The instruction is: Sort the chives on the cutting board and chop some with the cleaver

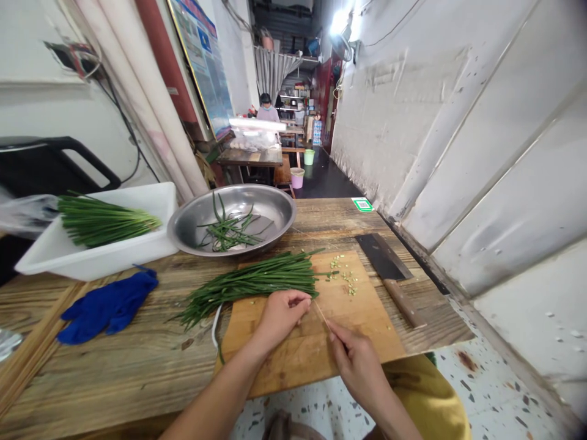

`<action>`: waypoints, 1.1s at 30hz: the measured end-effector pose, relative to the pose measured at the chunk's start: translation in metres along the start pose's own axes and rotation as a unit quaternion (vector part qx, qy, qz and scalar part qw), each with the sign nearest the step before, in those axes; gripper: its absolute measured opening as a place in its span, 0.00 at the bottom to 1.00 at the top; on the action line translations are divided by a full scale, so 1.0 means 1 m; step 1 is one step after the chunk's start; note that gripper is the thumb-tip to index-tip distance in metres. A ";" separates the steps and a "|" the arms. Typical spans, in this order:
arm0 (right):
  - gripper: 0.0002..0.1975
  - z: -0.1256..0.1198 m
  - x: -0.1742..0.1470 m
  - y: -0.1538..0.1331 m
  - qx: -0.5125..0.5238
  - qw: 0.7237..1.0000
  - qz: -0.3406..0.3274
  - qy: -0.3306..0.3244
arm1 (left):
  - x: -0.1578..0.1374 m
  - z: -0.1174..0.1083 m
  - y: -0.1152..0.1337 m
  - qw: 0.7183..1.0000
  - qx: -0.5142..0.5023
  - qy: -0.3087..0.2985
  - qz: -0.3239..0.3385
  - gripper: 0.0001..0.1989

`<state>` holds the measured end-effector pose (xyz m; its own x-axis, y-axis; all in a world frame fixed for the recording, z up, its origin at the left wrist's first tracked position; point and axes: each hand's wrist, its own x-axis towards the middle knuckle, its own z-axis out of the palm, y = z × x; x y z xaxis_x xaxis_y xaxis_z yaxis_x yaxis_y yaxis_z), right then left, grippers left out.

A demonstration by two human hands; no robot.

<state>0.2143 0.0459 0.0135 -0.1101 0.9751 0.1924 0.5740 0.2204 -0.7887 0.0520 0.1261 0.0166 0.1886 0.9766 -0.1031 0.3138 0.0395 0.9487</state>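
Weathered planks form the surface (156,373) before me, and far down the narrow, white-walled room is another person (267,112). At the surface's near edge lies the cutting board (371,327); across its far-left corner stretches a bundle of long green stems (257,278), with chopped green bits (351,284) strewn toward its far-right corner. My right hand (360,360) grasps a thin wooden stick (321,313) in its fingers, the tip angled toward the stems' right-hand ends. My left hand (279,318) has its fingers drawn together beside that tip (whether they pinch anything, I cannot tell). Along the surface's right edge rests a cleaver (384,260). Near the far edge sits a steel bowl (277,214) holding loose stems; left of it, a white tub (114,261) holds another bunch, with a blue glove (110,305) just before it.
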 end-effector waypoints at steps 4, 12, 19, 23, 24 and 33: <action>0.17 -0.001 0.000 -0.002 -0.001 1.000 0.003 -0.004 | 0.000 0.000 0.000 1.000 -0.001 0.001 -0.001 0.14; 0.17 0.000 0.000 -0.001 -0.010 1.000 -0.002 -0.001 | 0.001 0.001 -0.007 1.000 0.001 -0.005 0.011 0.14; 0.17 -0.001 0.001 -0.002 -0.007 1.000 0.010 -0.009 | -0.001 0.001 -0.006 0.999 0.018 -0.014 0.024 0.14; 0.17 -0.002 0.002 -0.005 0.001 1.000 0.015 -0.016 | -0.003 0.001 -0.007 0.997 0.067 0.000 0.045 0.13; 0.17 -0.003 0.002 -0.005 0.004 1.000 0.015 -0.017 | -0.003 0.002 -0.007 0.996 0.077 0.004 0.054 0.13; 0.16 0.000 0.003 0.001 -0.015 0.999 0.033 0.004 | -0.030 0.019 0.007 0.973 0.134 -0.100 0.162 0.12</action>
<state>0.2146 0.0495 0.0130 -0.0648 0.9872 0.1456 0.6045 0.1549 -0.7814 0.0663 0.0928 0.0204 0.4865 0.8671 0.1067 0.4342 -0.3460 0.8317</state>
